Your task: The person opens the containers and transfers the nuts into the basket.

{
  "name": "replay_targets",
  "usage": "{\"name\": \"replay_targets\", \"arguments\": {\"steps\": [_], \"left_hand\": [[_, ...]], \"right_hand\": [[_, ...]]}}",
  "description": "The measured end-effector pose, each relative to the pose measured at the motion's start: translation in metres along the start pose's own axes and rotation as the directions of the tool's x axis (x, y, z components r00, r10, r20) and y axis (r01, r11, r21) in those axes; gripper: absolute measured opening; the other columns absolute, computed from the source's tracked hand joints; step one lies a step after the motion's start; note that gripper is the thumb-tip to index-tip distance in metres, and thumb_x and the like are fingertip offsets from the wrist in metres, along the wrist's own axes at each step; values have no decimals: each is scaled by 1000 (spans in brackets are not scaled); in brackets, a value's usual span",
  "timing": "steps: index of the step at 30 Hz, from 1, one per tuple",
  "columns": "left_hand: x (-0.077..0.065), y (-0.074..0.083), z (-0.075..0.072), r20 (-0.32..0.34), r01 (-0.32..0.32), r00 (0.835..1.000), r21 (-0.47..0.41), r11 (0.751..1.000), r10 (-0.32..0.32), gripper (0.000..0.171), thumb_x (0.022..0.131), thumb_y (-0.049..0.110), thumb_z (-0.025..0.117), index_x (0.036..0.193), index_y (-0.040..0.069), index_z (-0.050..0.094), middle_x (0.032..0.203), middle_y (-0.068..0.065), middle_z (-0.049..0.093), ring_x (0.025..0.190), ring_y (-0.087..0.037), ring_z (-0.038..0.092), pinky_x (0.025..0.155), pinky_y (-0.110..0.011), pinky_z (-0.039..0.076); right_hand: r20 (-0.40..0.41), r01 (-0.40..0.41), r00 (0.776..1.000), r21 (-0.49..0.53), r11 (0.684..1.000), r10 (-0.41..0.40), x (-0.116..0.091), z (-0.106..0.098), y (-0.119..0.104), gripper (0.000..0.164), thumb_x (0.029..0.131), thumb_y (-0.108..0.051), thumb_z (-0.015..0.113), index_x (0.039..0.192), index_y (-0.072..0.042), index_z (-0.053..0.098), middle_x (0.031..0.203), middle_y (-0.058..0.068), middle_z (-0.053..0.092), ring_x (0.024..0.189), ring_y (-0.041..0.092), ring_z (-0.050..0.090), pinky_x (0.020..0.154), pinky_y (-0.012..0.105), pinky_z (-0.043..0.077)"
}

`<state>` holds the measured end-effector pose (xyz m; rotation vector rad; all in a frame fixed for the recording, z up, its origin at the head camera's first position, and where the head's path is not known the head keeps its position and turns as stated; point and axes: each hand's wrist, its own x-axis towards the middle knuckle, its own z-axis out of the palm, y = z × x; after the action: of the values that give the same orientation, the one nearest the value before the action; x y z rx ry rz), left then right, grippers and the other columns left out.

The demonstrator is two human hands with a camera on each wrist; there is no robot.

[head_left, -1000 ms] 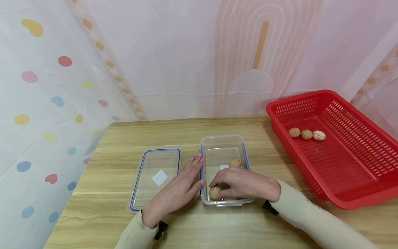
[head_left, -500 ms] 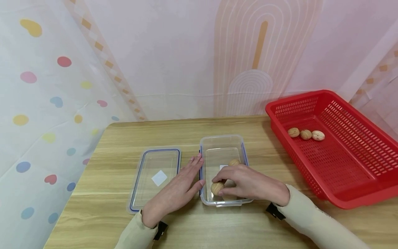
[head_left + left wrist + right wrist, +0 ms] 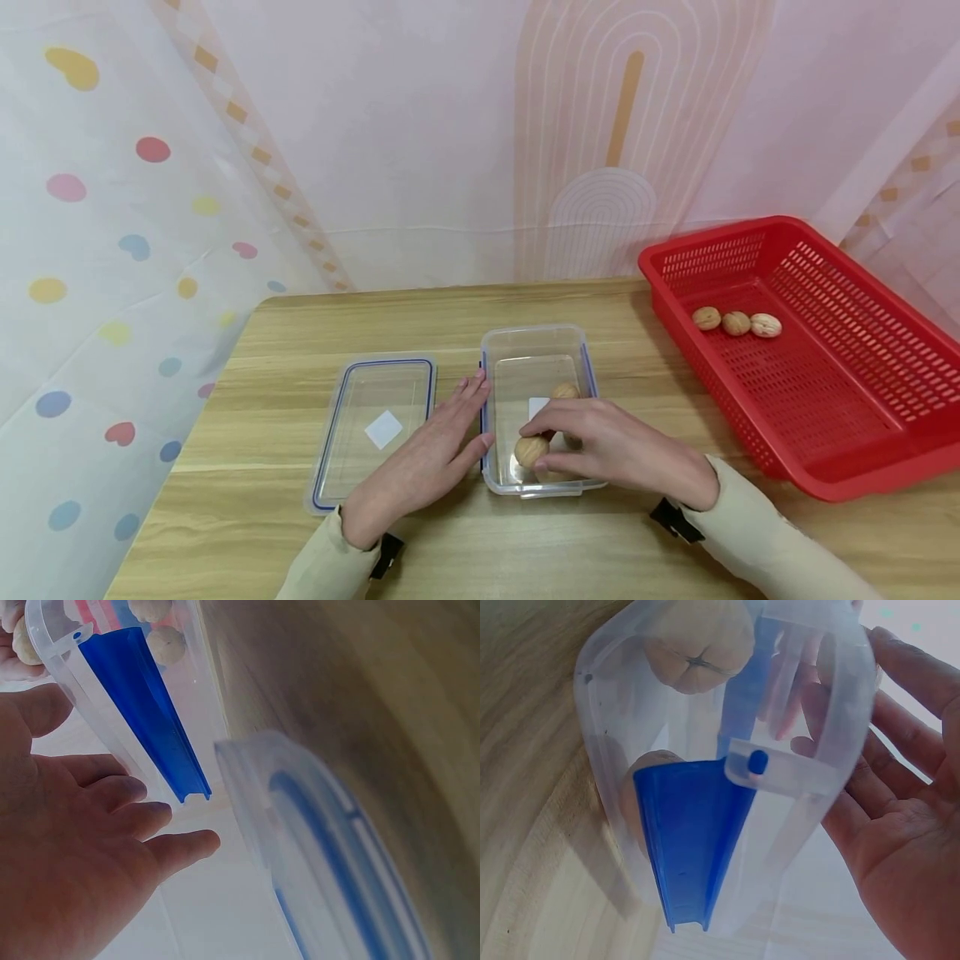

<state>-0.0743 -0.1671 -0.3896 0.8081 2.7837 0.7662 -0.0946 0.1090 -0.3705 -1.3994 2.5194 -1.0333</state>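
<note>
A clear plastic food box (image 3: 536, 343) with blue side clips stands uncovered on the table. My right hand (image 3: 600, 442) reaches over its right wall and pinches a walnut (image 3: 532, 452) between thumb and fingers, near the front of the box. Another walnut (image 3: 566, 391) lies inside by the right wall. Through the plastic, the right wrist view shows two walnuts low in the box, the nearer walnut (image 3: 701, 656) marked by a star-shaped seam. My left hand (image 3: 427, 458) has its fingers extended and touches the left wall of the box. Part of the box floor is hidden under my right hand.
Left of the box lies its clear lid (image 3: 384, 392) with a blue seal and a white label (image 3: 384, 429). A red perforated basket (image 3: 832, 417) stands at the right, holding three walnuts (image 3: 736, 323) at its left side. A patterned curtain (image 3: 420, 150) hangs behind the table.
My right hand has drawn back slightly to the right with the pinched walnut, from the front left corner of the box. My left hand stays against the wall.
</note>
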Motion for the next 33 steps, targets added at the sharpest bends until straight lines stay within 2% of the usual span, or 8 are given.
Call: {"name": "replay_targets", "arguments": {"steps": [4,11,19,26,30,33], "left_hand": [[0,0,0,-1,-5,1000,2,1000,5,66,112,37,45,164,3,22,172,-7,11,158,-32,14,125,-55,21],[0,-2,1,-9,-12,1000,2,1000,12,67,112,37,46,163,1,23,172,-9,13,157,-34,15,125,-56,21],[1,-1,1,-11,-16,1000,5,1000,16,67,111,36,47,163,-1,24,172,-11,12,157,-35,15,125,-55,20],[0,-2,2,-13,-12,1000,3,1000,12,67,111,36,47,163,0,23,172,-10,11,157,-35,15,125,-55,20],[0,-2,2,-14,-14,1000,4,1000,15,68,111,36,47,163,-1,23,172,-10,10,157,-35,15,125,-55,20],[0,-2,2,-14,-15,1000,6,1000,15,68,111,36,47,163,-1,23,172,-10,10,157,-35,15,125,-55,20]], "right_hand": [[-33,-7,999,6,1000,7,-5,-2,-2,34,93,-26,80,123,-12,74,116,-6,72,100,6,64,86,30,58],[-96,-1,995,41,999,5,-14,-6,-5,37,91,-23,82,125,-13,73,115,-5,69,91,13,64,76,31,60],[-145,6,989,38,999,-1,-23,-10,-9,37,89,-17,83,125,-12,73,121,-1,70,95,11,68,83,37,61],[-209,15,978,-30,999,-21,-32,-16,-14,40,86,-18,86,124,-16,74,122,-3,72,105,10,68,91,36,60],[-259,51,964,-59,997,-65,-38,-21,-17,41,84,-16,88,122,-15,74,119,-4,73,107,13,70,94,28,57],[-290,80,952,-74,994,-98,-42,-26,-18,35,90,-27,83,122,-14,74,118,-5,73,106,12,70,97,19,53]]}}
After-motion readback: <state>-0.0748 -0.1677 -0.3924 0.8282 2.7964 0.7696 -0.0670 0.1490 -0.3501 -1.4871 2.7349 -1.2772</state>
